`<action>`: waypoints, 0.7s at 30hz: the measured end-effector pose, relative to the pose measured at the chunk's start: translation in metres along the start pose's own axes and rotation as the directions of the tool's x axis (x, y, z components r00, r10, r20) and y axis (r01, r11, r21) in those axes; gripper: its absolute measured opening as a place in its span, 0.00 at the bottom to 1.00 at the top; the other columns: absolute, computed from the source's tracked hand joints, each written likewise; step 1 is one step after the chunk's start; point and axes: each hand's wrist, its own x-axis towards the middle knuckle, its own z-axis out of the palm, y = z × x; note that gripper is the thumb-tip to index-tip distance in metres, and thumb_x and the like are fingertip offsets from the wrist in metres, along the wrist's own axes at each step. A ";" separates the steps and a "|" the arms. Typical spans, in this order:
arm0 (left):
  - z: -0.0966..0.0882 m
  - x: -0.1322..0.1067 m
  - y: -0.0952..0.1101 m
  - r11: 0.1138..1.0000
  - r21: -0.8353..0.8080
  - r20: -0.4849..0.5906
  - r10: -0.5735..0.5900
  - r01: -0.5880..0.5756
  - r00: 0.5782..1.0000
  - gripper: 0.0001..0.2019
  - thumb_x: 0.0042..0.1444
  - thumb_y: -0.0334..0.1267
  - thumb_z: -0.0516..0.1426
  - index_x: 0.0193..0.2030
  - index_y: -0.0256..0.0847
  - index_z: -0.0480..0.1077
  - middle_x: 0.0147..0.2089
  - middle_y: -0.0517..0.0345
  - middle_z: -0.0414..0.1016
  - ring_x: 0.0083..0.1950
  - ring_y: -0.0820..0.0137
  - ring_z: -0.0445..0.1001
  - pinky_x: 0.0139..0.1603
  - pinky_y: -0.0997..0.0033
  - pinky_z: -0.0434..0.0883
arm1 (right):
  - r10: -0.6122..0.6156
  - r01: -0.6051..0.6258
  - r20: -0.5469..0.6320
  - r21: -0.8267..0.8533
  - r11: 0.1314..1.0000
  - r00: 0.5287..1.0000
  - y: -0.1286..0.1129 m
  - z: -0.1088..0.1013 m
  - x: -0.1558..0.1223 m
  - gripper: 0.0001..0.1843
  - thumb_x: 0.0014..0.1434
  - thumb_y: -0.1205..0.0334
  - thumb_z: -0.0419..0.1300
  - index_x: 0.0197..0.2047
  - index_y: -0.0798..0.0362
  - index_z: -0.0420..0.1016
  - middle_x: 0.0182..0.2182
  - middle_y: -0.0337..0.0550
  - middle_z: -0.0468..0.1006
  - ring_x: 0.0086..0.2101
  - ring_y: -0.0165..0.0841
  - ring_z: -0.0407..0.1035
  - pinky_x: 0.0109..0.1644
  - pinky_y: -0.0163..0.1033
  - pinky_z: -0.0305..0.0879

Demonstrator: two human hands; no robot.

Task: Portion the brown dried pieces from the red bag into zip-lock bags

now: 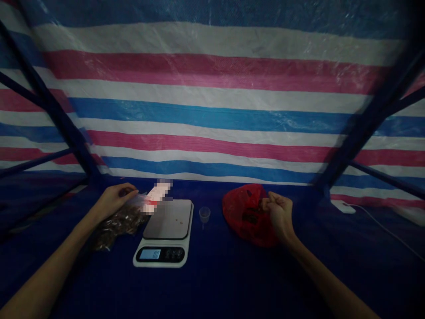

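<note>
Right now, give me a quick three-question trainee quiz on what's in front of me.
1. True or false: the small clear cup stands between the digital kitchen scale and the red plastic bag.
2. Multiple choice: what does the left hand hold? A: the clear plastic bag B: the small clear cup C: the digital kitchen scale
3. Short answer: which bag lies under the right hand?

Key: 1. True 2. A 3. The red plastic bag
</note>
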 end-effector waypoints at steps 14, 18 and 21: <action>-0.007 0.001 0.003 0.959 0.062 0.053 0.272 -0.275 0.961 0.13 0.51 0.50 0.61 0.31 0.44 0.79 0.41 0.52 0.77 0.49 0.59 0.71 0.59 0.53 0.64 | -0.103 0.124 0.110 -0.206 0.971 0.989 0.000 0.003 -0.002 0.09 0.35 0.67 0.48 0.15 0.48 0.48 0.13 0.32 0.52 0.18 0.26 0.46 0.24 0.35 0.40; -0.025 -0.002 0.017 0.961 -0.059 -0.218 0.252 -0.270 0.943 0.13 0.55 0.49 0.60 0.33 0.41 0.77 0.41 0.53 0.74 0.47 0.62 0.70 0.49 0.63 0.68 | -0.206 0.216 0.066 -0.258 0.942 0.976 -0.006 0.015 -0.016 0.10 0.39 0.70 0.50 0.16 0.49 0.51 0.14 0.33 0.55 0.19 0.26 0.49 0.24 0.35 0.44; -0.041 0.004 0.047 0.921 -0.311 -0.258 0.153 -0.232 0.954 0.14 0.57 0.50 0.59 0.34 0.39 0.72 0.32 0.59 0.71 0.34 0.70 0.69 0.36 0.70 0.66 | -0.170 0.181 0.093 -0.125 0.975 0.981 -0.034 0.046 -0.032 0.09 0.46 0.72 0.52 0.21 0.50 0.56 0.17 0.31 0.60 0.19 0.26 0.52 0.23 0.33 0.47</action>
